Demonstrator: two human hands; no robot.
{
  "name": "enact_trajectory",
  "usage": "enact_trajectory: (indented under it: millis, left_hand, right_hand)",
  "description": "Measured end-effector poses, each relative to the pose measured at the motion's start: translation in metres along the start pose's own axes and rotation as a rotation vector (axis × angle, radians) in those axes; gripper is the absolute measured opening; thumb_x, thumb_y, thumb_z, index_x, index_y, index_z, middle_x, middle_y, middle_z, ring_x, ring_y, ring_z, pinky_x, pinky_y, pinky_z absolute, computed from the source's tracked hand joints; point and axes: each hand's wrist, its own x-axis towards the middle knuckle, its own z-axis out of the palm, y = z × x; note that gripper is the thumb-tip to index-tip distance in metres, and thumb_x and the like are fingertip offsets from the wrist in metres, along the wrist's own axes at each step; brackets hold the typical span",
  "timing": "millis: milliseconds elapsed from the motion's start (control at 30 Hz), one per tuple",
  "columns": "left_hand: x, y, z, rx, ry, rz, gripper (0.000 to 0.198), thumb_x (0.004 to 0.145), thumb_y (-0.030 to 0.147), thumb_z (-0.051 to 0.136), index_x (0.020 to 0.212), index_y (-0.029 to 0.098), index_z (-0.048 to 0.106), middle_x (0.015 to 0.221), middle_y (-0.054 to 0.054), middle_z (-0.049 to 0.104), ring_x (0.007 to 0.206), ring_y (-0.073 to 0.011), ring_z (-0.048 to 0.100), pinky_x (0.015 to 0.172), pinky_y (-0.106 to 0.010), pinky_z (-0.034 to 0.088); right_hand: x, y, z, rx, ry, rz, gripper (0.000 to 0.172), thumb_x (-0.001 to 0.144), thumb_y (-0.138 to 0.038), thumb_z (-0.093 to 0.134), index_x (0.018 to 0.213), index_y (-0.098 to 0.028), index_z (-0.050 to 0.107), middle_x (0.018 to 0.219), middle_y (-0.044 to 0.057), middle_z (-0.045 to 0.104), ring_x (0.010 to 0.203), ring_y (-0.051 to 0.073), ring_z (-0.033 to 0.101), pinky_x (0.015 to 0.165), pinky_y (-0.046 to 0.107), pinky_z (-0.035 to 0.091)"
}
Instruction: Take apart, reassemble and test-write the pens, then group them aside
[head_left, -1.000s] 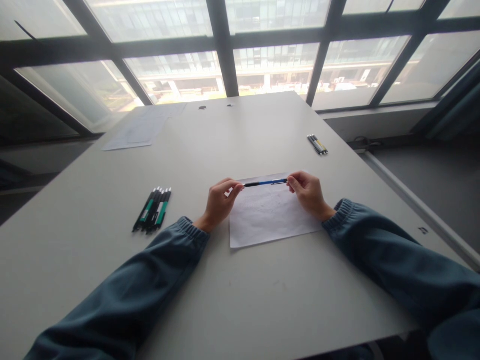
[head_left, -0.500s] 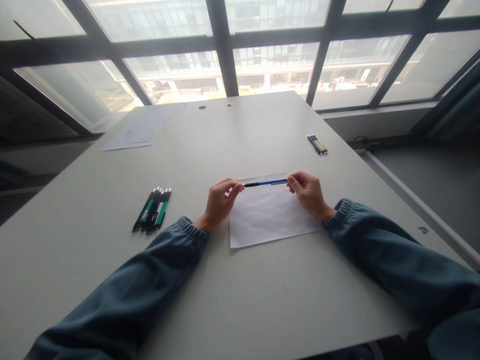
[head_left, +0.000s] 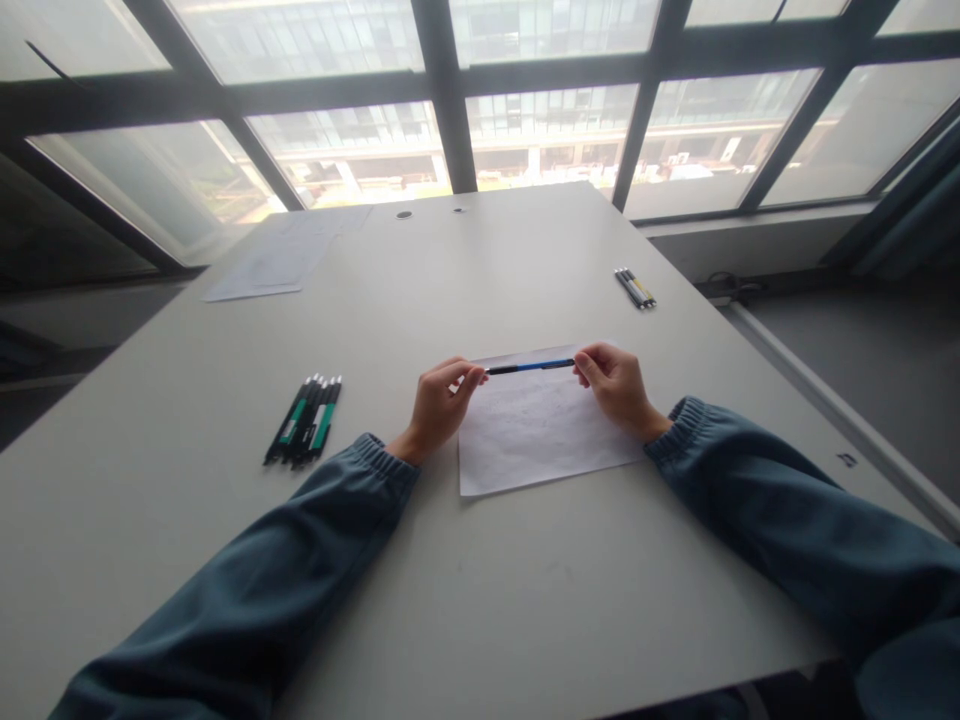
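A blue and black pen (head_left: 531, 367) is stretched level between my two hands, above a white sheet of paper (head_left: 551, 430). My left hand (head_left: 444, 397) pinches its black tip end between thumb and fingers. At the other end, by the clip, my right hand (head_left: 613, 386) closes thumb and fingers on it. The paper lies flat on the table, its upper right part hidden behind my right hand and wrist.
Left of my hands lies a row of several black and green pens (head_left: 304, 422). A smaller group of pens (head_left: 635, 288), one with yellow, rests at the right. More paper sheets (head_left: 274, 262) lie at the far left of the white table (head_left: 450, 590), near the windows.
The pen has turned slightly about its own length, so its clip stands out less below the barrel. Both hands keep their places.
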Motion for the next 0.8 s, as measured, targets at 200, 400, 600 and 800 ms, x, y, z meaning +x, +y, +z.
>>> enact_trajectory:
  millis: [200, 400, 600, 800]
  left_hand:
    - [0.0001, 0.0022, -0.0006, -0.012, -0.003, -0.002, 0.039, 0.099, 0.045, 0.057, 0.075, 0.018, 0.072, 0.076, -0.005, 0.072, 0.069, -0.0148, 0.064, 0.065, -0.027, 0.049]
    - [0.0001, 0.0030, -0.0005, -0.024, -0.009, -0.003, 0.040, 0.099, 0.046, 0.055, 0.075, 0.018, 0.071, 0.076, -0.006, 0.072, 0.070, -0.0155, 0.065, 0.066, -0.028, 0.050]
    - [0.0000, 0.0034, -0.0004, -0.032, -0.010, -0.003, 0.040, 0.100, 0.045, 0.056, 0.075, 0.018, 0.071, 0.076, -0.006, 0.072, 0.071, -0.0154, 0.066, 0.065, -0.027, 0.050]
    - [0.0000, 0.0018, 0.0003, -0.017, -0.009, -0.012, 0.044, 0.100, 0.049, 0.054, 0.074, 0.018, 0.071, 0.076, -0.006, 0.072, 0.070, -0.0159, 0.066, 0.065, -0.027, 0.050]
  right_hand:
    - [-0.0004, 0.0006, -0.0005, 0.010, -0.006, -0.002, 0.037, 0.091, -0.052, 0.065, 0.076, -0.018, 0.066, 0.063, 0.000, 0.063, 0.055, 0.013, 0.056, 0.054, 0.026, 0.045]
    - [0.0001, 0.0014, -0.0006, -0.008, -0.005, 0.001, 0.040, 0.090, -0.055, 0.065, 0.076, -0.018, 0.066, 0.063, 0.001, 0.063, 0.056, 0.013, 0.056, 0.054, 0.027, 0.045]
    - [-0.0003, -0.0001, -0.0006, 0.001, -0.008, -0.002, 0.039, 0.091, -0.053, 0.065, 0.075, -0.018, 0.065, 0.063, 0.001, 0.063, 0.054, 0.012, 0.055, 0.053, 0.026, 0.044]
    - [-0.0003, 0.0016, -0.0006, -0.017, -0.010, 0.003, 0.042, 0.090, -0.057, 0.064, 0.075, -0.018, 0.066, 0.064, 0.001, 0.064, 0.055, 0.013, 0.055, 0.053, 0.026, 0.045]
